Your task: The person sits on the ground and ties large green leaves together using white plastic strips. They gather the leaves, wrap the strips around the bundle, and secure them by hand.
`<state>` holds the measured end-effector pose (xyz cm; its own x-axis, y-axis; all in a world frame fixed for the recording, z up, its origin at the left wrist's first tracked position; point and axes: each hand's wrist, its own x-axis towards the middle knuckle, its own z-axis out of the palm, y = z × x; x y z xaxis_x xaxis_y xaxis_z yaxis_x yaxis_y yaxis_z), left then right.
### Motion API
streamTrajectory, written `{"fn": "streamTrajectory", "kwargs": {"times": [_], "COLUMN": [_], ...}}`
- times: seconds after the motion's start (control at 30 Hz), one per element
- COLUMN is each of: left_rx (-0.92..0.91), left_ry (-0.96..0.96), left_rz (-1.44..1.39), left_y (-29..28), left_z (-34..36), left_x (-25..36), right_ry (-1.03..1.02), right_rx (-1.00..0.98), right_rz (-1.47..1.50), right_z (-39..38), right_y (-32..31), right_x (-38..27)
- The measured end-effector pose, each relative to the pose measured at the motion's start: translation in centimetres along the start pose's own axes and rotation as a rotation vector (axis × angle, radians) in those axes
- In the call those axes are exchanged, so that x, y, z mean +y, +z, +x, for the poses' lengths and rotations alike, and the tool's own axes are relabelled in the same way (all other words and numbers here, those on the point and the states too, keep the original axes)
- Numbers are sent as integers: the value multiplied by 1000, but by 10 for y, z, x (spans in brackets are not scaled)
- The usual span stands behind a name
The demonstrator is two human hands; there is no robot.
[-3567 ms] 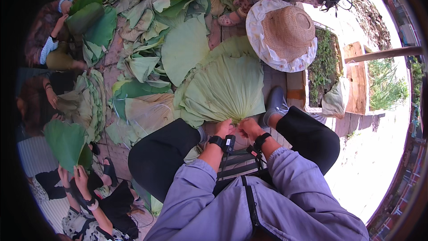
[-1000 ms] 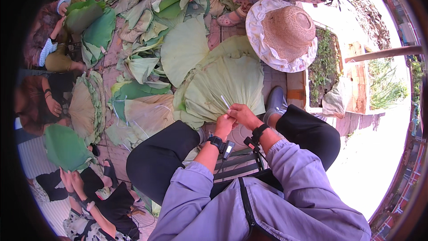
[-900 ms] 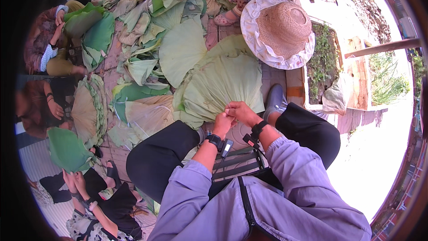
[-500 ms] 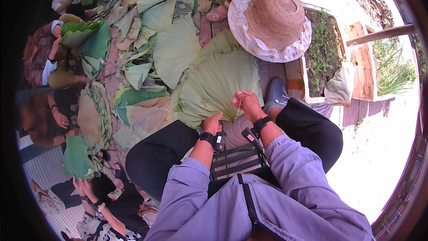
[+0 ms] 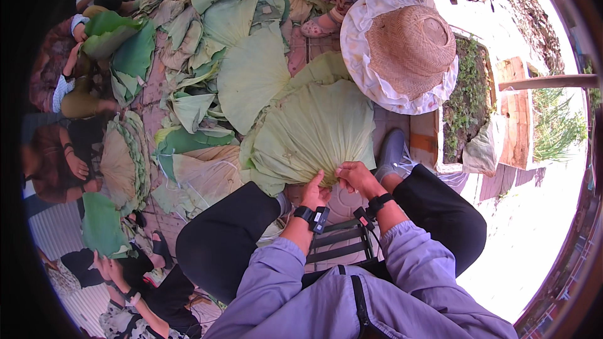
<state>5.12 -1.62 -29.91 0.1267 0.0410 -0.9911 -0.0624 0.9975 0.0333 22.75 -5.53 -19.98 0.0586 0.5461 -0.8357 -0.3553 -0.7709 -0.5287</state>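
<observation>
A broad, pale green lotus leaf (image 5: 314,125), with others layered under it, lies in front of me, its ribs drawn together at the near edge. My left hand (image 5: 316,193) grips that gathered edge, thumb and fingers closed on it. Close beside it on the right, my right hand (image 5: 357,177) is closed in a pinch at the same edge. A thin pale string runs into its fingers, mostly hidden now by the hand. Both my wrists carry black bands with small devices.
More lotus leaves (image 5: 250,78) spread over the brick paving. Beyond my right shoe (image 5: 392,150) are a straw hat (image 5: 411,50) with a white frilled brim, worn by a person, and planter boxes (image 5: 466,97). A tied leaf bundle (image 5: 207,172) lies left. Several people handle leaves farther left.
My right hand has come down from above the leaf edge, where it drew a pale string, to the gathered rim beside my left hand. The hat appears lower and farther right.
</observation>
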Motion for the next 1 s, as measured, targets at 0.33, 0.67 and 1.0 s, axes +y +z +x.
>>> {"fn": "streamTrajectory", "kwargs": {"times": [0.33,0.67,1.0], "left_rx": [-288,-281,-399], "left_ry": [88,75,22], "left_rz": [-286,-306,-362], "left_y": [17,24,16], "left_z": [-15,-43,-36], "left_x": [15,20,-3], "right_ry": [-124,-281,-229], "right_rx": [72,149,183], "right_rz": [273,524,717], "right_z": [-7,-46,-52], "right_y": [-2,-11,12], "right_x": [-6,-50,-22]}}
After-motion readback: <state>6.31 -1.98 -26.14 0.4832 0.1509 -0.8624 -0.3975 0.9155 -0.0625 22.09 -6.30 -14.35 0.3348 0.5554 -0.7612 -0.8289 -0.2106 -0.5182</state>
